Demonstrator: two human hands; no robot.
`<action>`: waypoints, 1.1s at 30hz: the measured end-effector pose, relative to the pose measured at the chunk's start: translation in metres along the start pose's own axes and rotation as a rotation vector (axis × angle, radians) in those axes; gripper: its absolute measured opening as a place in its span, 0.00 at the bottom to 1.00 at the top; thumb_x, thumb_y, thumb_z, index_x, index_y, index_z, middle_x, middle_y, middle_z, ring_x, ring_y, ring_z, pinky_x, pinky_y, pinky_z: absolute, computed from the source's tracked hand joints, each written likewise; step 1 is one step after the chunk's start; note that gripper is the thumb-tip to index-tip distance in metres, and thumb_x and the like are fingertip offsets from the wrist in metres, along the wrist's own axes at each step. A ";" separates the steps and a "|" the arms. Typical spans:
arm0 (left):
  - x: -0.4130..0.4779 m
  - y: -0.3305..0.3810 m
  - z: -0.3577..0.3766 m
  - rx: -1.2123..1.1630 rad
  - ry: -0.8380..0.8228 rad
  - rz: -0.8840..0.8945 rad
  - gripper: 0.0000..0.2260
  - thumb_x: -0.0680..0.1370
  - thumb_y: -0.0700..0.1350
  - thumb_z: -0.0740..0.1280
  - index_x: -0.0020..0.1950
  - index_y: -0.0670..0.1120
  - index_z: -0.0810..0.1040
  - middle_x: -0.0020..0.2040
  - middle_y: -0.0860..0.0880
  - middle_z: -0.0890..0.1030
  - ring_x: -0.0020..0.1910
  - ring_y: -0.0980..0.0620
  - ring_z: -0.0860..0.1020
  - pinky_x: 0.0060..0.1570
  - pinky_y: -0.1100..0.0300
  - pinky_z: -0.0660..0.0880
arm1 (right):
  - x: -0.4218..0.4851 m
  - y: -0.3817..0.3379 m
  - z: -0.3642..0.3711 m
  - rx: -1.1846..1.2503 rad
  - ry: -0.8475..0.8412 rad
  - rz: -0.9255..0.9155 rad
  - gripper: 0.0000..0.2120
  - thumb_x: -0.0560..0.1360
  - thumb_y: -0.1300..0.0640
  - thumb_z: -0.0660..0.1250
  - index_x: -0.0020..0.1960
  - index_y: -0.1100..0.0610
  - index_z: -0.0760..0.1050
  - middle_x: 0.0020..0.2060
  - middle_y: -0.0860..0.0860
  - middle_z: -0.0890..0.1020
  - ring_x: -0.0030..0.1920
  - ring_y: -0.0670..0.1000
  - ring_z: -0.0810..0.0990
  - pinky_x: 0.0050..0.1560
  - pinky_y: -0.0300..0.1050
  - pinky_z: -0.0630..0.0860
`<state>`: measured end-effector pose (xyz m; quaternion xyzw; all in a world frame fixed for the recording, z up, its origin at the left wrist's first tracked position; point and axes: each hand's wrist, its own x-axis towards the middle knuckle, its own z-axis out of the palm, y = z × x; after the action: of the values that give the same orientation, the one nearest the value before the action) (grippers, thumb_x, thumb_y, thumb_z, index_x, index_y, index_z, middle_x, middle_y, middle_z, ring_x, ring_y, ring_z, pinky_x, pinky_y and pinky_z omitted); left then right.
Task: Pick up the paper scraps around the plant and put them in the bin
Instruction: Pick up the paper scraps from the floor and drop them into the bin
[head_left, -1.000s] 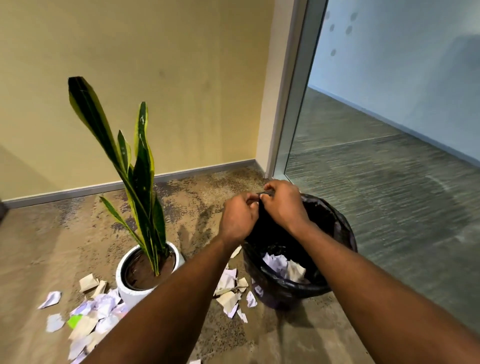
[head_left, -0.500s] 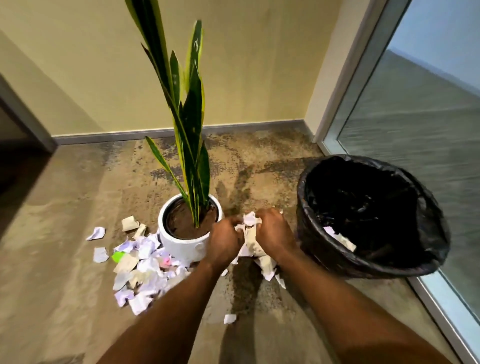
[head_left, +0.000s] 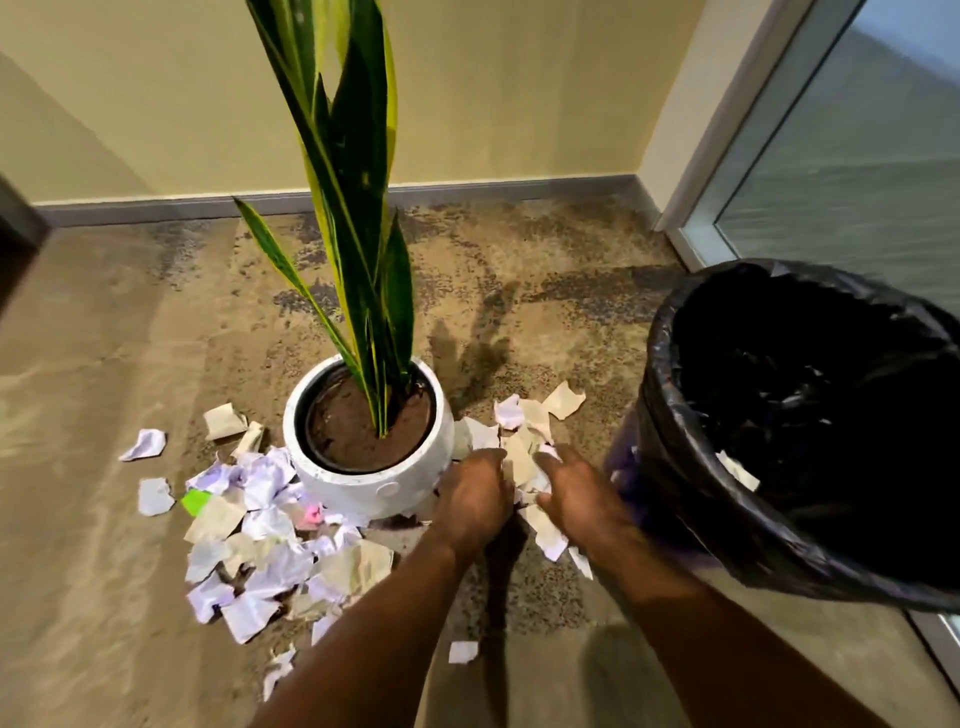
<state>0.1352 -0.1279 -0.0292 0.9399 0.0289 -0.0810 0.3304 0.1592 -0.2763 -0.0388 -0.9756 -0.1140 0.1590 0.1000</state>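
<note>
Left hand (head_left: 475, 493) covers paper scraps (head_left: 522, 454) — can't tell its grip; right hand (head_left: 577, 500) blurred, fingers spread.

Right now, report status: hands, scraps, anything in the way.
Left hand down on scraps beside pot, grip unclear; right hand open on same patch. Big pile left of pot untouched. Bin close at right, path clear.

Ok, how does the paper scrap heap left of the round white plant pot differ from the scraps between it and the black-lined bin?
The left heap is bigger, with a green scrap; the scraps between pot and bin are fewer, white and beige. The left heap is untouched; the left hand and right hand are on the others. Both lie on carpet.
</note>
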 end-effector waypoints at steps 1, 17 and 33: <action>0.003 -0.001 0.002 0.010 -0.011 0.010 0.11 0.79 0.45 0.64 0.59 0.46 0.79 0.55 0.46 0.82 0.51 0.46 0.80 0.54 0.53 0.77 | 0.003 0.001 0.003 -0.022 -0.018 -0.020 0.22 0.75 0.55 0.68 0.68 0.50 0.70 0.66 0.54 0.71 0.59 0.59 0.78 0.58 0.50 0.77; 0.021 -0.002 0.030 0.073 -0.022 0.025 0.08 0.79 0.47 0.66 0.56 0.48 0.77 0.54 0.50 0.77 0.46 0.51 0.76 0.42 0.57 0.73 | 0.026 0.003 0.000 0.242 0.191 0.089 0.08 0.74 0.62 0.63 0.39 0.55 0.79 0.38 0.52 0.81 0.33 0.50 0.77 0.32 0.39 0.70; 0.013 -0.013 0.018 0.099 0.112 0.066 0.07 0.79 0.47 0.65 0.53 0.47 0.80 0.54 0.48 0.77 0.50 0.50 0.75 0.49 0.56 0.76 | 0.023 0.013 0.014 0.202 0.059 0.260 0.08 0.74 0.60 0.69 0.52 0.56 0.77 0.49 0.54 0.81 0.47 0.54 0.81 0.46 0.45 0.80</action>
<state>0.1439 -0.1288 -0.0536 0.9586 0.0124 -0.0186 0.2838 0.1784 -0.2812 -0.0611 -0.9713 0.0327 0.1523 0.1796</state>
